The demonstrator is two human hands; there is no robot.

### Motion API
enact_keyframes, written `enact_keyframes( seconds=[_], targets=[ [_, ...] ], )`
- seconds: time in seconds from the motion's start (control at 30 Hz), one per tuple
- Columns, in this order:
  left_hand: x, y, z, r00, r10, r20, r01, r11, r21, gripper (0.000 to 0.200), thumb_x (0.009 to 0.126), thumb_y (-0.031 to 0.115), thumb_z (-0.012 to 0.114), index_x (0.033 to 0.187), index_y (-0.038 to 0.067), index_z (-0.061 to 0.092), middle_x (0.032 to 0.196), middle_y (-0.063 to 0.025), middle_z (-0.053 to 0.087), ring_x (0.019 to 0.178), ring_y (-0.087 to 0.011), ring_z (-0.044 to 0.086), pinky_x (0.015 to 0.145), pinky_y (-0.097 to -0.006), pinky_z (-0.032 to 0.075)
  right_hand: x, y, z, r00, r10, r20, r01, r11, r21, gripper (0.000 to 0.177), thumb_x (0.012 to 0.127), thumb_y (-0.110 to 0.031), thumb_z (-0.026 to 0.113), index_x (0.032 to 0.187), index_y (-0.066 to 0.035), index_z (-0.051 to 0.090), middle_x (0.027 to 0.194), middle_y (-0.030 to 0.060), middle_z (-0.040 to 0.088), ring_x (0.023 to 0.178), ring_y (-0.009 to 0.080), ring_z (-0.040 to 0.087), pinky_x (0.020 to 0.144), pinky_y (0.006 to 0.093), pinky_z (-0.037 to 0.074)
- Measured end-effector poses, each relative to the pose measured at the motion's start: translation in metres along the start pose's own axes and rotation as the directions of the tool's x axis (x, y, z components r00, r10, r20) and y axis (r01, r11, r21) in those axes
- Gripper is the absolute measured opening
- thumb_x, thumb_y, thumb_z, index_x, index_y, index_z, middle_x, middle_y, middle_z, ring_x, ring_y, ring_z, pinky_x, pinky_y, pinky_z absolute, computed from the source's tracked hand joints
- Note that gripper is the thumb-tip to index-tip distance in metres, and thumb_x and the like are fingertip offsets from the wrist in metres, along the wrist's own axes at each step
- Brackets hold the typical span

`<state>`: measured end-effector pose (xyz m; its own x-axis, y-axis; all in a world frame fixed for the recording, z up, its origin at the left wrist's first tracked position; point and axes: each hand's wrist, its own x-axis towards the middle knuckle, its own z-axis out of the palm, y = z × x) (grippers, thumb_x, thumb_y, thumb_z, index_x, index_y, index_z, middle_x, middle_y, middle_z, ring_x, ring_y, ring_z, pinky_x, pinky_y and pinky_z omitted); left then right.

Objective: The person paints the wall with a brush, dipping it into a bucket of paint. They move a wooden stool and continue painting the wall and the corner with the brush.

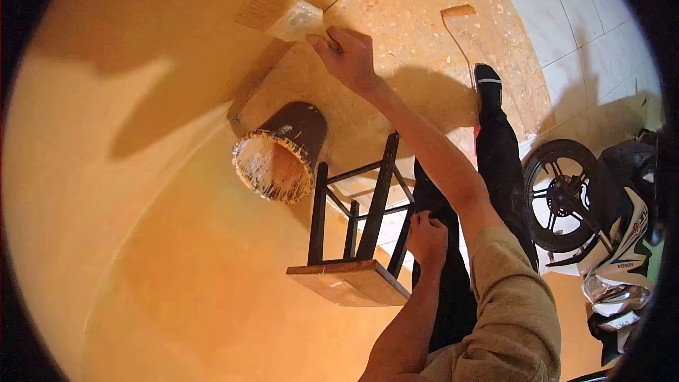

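Observation:
My right hand (pixel 348 60) is closed round the handle end of a wide paint brush (pixel 297 20). The brush's bristles lie close against the orange wall, whose surface looks wet or shaded there. Curled fingers show on my left hand (pixel 428 239), which rests by my dark trouser leg beside the stool legs, with nothing visible in it. Between the wall and the stool stands a dark bucket (pixel 300 126), its rim and inside crusted with paint drips. A wooden stool (pixel 350 279) with dark legs is right next to my left hand.
Paint specks dot the covered floor (pixel 396 0), where a small paint roller (pixel 460 10) with a wire handle lies near my shoe (pixel 488 88). White tiles (pixel 541 18) border it. A motorcycle (pixel 615 233) is parked at the right, its front wheel near my legs.

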<state>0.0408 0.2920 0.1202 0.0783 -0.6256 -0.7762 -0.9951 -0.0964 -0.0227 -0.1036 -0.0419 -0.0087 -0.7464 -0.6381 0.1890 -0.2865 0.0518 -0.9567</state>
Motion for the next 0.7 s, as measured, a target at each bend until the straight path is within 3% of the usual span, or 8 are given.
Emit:
enact_keyframes(
  seconds=[0.17,0.23,0.3,0.37,0.53,0.57,0.63,0.7],
  targets=[
    [-0.006,-0.004,0.000,1.000,0.016,-0.024,-0.018,0.998,-0.066,0.025,0.085,0.016,0.057,0.108,0.011,0.065,0.112,-0.0107,0.064,0.093,-0.0341,0.066,0.075,-0.0457,0.056,0.010,0.054,0.034,0.984,0.168,-0.063,-0.179,0.945,-0.273,0.051,0.091,-0.048,0.063,0.072,0.000,0.064,0.058,0.0186,0.059,0.057,0.0322,0.063,0.055,0.0449,0.048],
    [-0.004,-0.001,-0.007,1.000,-0.024,0.014,0.025,0.998,-0.054,0.026,0.085,0.016,0.057,0.109,0.011,0.065,0.114,-0.0113,0.063,0.096,-0.0338,0.066,0.076,-0.0458,0.056,0.001,0.101,0.032,0.747,0.662,0.055,-0.553,0.666,-0.501,0.057,0.088,-0.055,0.062,0.081,0.002,0.069,0.066,0.0226,0.065,0.069,0.0374,0.068,0.065,0.0482,0.052],
    [-0.007,-0.004,-0.006,0.997,-0.055,0.049,0.061,0.991,-0.119,0.027,0.085,0.017,0.057,0.110,0.011,0.065,0.115,-0.0107,0.063,0.096,-0.0331,0.066,0.076,-0.0460,0.056,-0.010,0.117,0.015,0.712,0.701,0.047,-0.515,0.567,-0.643,0.059,0.086,-0.059,0.060,0.082,-0.001,0.073,0.089,0.0211,0.071,0.088,0.0403,0.068,0.078,0.0501,0.053],
    [-0.005,-0.007,-0.002,0.999,-0.029,-0.027,0.026,0.993,-0.112,0.027,0.085,0.017,0.057,0.110,0.012,0.065,0.115,-0.0096,0.064,0.096,-0.0323,0.066,0.075,-0.0458,0.056,-0.002,0.110,0.011,0.771,0.635,0.041,-0.449,0.588,-0.673,0.061,0.089,-0.059,0.058,0.079,0.000,0.071,0.077,0.0189,0.070,0.077,0.0386,0.068,0.071,0.0509,0.052],
    [-0.005,-0.008,-0.008,0.998,-0.037,-0.059,0.028,0.988,-0.149,0.027,0.085,0.019,0.057,0.110,0.012,0.065,0.114,-0.0089,0.064,0.095,-0.0317,0.066,0.075,-0.0464,0.055,0.021,-0.017,-0.019,0.964,0.260,0.059,-0.251,0.959,-0.135,0.057,0.092,-0.048,0.064,0.064,0.001,0.057,0.048,0.0098,0.050,0.040,0.0212,0.043,0.047,0.0397,0.039],
    [-0.006,-0.008,-0.008,0.997,-0.036,-0.066,0.025,0.987,-0.161,0.028,0.085,0.019,0.058,0.110,0.012,0.065,0.113,-0.0088,0.064,0.095,-0.0316,0.066,0.075,-0.0464,0.055,0.021,-0.037,-0.025,0.966,0.250,0.071,-0.238,0.961,-0.138,0.057,0.092,-0.048,0.064,0.064,0.001,0.057,0.048,0.0098,0.050,0.040,0.0212,0.043,0.047,0.0397,0.039],
    [-0.005,-0.005,-0.018,0.998,-0.051,-0.035,0.042,0.976,-0.212,0.028,0.085,0.017,0.056,0.109,0.009,0.067,0.109,-0.0139,0.064,0.097,-0.0342,0.065,0.080,-0.0456,0.054,0.023,-0.061,-0.031,0.986,0.166,0.029,-0.167,0.948,0.271,0.056,0.092,-0.045,0.066,0.062,0.002,0.054,0.047,0.0058,0.045,0.042,0.0131,0.037,0.044,0.0340,0.035],
    [-0.006,-0.004,-0.022,0.998,-0.060,-0.034,0.050,0.968,-0.245,0.028,0.085,0.017,0.056,0.109,0.009,0.067,0.107,-0.0137,0.065,0.094,-0.0344,0.066,0.079,-0.0453,0.054,0.034,-0.051,-0.030,0.993,0.116,0.029,-0.119,0.969,0.218,0.057,0.093,-0.046,0.065,0.063,0.002,0.057,0.047,0.0023,0.045,0.043,0.0103,0.040,0.045,0.0325,0.036]
  ],
)
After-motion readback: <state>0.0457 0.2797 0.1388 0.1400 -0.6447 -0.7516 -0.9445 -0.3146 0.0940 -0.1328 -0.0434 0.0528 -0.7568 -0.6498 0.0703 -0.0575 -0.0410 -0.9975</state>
